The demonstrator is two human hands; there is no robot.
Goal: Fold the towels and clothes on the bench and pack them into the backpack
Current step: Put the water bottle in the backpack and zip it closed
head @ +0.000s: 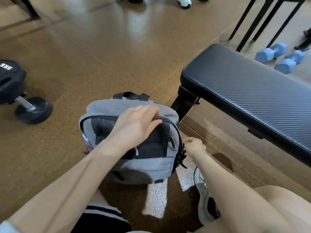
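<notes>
Left hand grips the backpack top, steadying it; right hand pinches its side zipper, likely closing it.

We see the backpack in matt grey woven cloth with darker fabric panels and black webbing straps. The tabletop is padded black vinyl with a ribbed, faintly shiny weave pattern, on a matt black metal frame. The floor looks like speckled cork, smooth and glossy. The dumbbells wear a matt blue coating.
</notes>
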